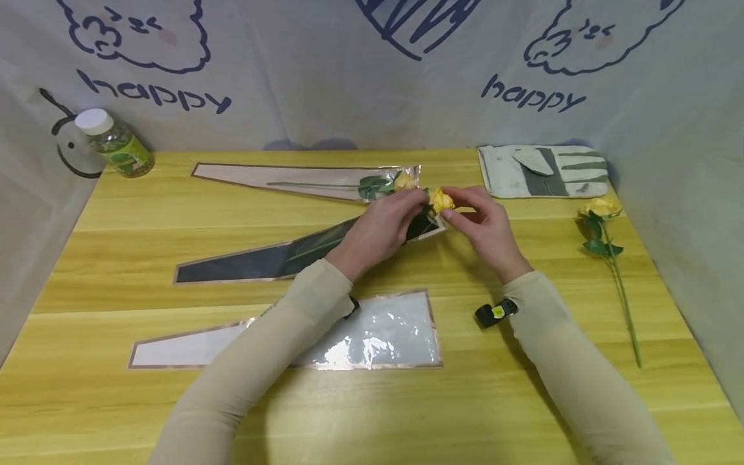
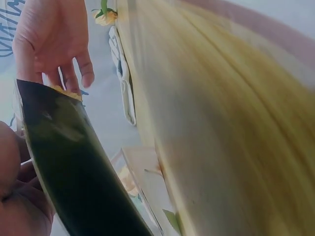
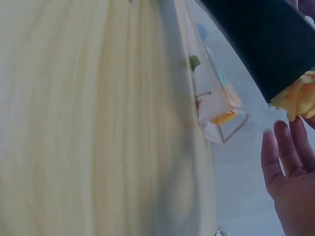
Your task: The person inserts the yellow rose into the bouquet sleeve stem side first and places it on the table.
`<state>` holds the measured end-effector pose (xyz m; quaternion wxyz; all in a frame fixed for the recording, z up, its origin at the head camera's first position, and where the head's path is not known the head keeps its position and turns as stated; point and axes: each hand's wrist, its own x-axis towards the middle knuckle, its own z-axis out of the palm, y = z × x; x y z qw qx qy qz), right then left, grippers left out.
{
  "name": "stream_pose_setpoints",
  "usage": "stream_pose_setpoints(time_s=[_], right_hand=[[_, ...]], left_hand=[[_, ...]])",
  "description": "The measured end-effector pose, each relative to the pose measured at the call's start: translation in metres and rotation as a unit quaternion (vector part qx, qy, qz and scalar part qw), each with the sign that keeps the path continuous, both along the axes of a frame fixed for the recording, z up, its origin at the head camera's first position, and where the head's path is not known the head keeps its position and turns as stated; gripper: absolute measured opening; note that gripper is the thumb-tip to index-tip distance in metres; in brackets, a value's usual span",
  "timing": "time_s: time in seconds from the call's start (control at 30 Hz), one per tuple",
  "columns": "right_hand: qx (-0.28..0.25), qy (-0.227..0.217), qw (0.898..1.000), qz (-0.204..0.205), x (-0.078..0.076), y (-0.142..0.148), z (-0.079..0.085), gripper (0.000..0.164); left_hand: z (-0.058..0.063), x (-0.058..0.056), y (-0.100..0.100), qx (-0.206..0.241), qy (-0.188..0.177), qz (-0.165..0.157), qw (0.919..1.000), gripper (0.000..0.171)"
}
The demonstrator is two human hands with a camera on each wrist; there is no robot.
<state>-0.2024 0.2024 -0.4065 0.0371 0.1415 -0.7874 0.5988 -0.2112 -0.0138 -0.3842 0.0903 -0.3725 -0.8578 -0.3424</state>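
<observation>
A long tapering flower sleeve with a black back (image 1: 232,263) slants across the middle, its wide end raised off the table. My left hand (image 1: 378,229) grips that sleeve near its mouth. Out of the mouth shows the bloom of a yellow rose (image 1: 442,199), while its stem runs down inside the clear front. At the bloom, my right hand (image 1: 488,226) pinches the petals between thumb and forefinger. In the right wrist view the petals (image 3: 298,96) stick out past the black edge, with the other fingers (image 3: 283,147) extended beside them.
Behind lies a pale pink sleeve (image 1: 244,173) with a rose inside. Nearer the front is a white sleeve (image 1: 378,329), partly under my left arm. A loose yellow rose (image 1: 616,271) lies at right, near a work glove (image 1: 543,171). A white-capped bottle (image 1: 119,145) stands back left.
</observation>
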Motion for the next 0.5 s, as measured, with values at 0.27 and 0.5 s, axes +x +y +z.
stream_pose_setpoints(time_s=[0.27, 0.5], right_hand=[[-0.001, -0.022, 1.0, -0.001, 0.0023, -0.0026, 0.0005, 0.033], [0.001, -0.012, 1.0, 0.008, 0.0036, -0.0044, 0.0006, 0.027]], left_hand=[[-0.0006, -0.0001, 0.0009, -0.002, -0.003, 0.001, 1.0, 0.022], [-0.0013, -0.0003, -0.0001, 0.008, 0.002, -0.006, 0.9999, 0.023]])
